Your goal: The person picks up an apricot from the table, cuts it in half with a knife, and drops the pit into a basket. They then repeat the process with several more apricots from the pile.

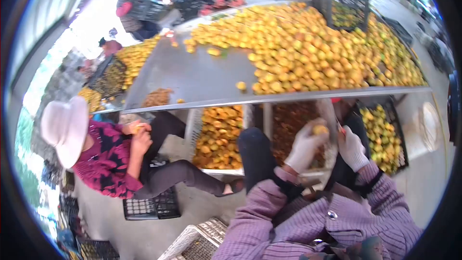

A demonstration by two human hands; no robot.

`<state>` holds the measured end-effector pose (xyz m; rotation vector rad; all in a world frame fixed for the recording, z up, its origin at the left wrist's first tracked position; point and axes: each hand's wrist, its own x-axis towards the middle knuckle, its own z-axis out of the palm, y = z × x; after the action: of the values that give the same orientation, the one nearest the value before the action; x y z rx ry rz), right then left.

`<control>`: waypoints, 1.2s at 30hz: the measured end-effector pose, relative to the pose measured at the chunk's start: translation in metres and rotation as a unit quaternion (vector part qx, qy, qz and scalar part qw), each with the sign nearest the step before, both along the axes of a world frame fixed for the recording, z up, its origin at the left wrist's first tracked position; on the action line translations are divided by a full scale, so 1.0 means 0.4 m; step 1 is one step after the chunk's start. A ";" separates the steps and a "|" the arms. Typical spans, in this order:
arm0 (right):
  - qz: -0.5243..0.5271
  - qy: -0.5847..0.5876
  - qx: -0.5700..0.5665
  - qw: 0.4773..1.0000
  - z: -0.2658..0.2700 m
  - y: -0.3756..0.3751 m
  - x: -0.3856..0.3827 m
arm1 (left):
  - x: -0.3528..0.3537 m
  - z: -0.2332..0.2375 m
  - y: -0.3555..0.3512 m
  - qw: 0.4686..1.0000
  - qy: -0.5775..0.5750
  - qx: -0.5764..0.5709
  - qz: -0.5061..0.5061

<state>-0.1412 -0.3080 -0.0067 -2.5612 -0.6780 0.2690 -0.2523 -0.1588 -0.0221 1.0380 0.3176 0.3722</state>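
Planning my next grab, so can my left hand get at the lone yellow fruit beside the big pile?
Probably: nothing covers the lone fruit, though the left hand holds another fruit and must clear the table rim.

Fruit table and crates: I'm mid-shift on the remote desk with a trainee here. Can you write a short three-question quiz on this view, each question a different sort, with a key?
1. True or false: the left hand holds a yellow fruit.
2. What is on the head of the seated co-worker at the left?
a) a dark hood
b) a pale brimmed hat
c) a hard helmet
3. Fill in: the black crate of greenish fruit stands to the ____ of the white crate of orange fruit.

Key: 1 true; 2 b; 3 right.
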 end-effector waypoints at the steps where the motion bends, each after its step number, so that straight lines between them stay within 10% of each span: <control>1: 0.033 -0.020 0.128 0.991 -0.072 -0.024 0.022 | 0.002 -0.018 0.012 0.997 -0.065 -0.027 0.017; 9: 0.081 0.295 0.234 0.923 0.068 -0.044 -0.125 | 0.004 -0.003 0.044 0.958 -0.198 -0.200 -0.058; 20: 0.130 0.203 0.139 0.961 0.068 -0.044 -0.144 | -0.011 -0.002 0.035 0.974 -0.143 -0.150 -0.096; 29: 0.087 0.429 0.154 0.886 0.010 -0.043 -0.092 | -0.002 -0.039 0.016 0.959 -0.140 -0.191 -0.158; 36: 0.126 0.217 0.134 0.959 -0.051 -0.044 -0.088 | -0.008 -0.019 -0.014 0.982 -0.078 -0.129 -0.115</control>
<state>-0.1764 -0.3258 -0.0270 -2.0602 -0.8033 0.7441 -0.2556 -0.1645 -0.0296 0.7761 0.0981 0.1952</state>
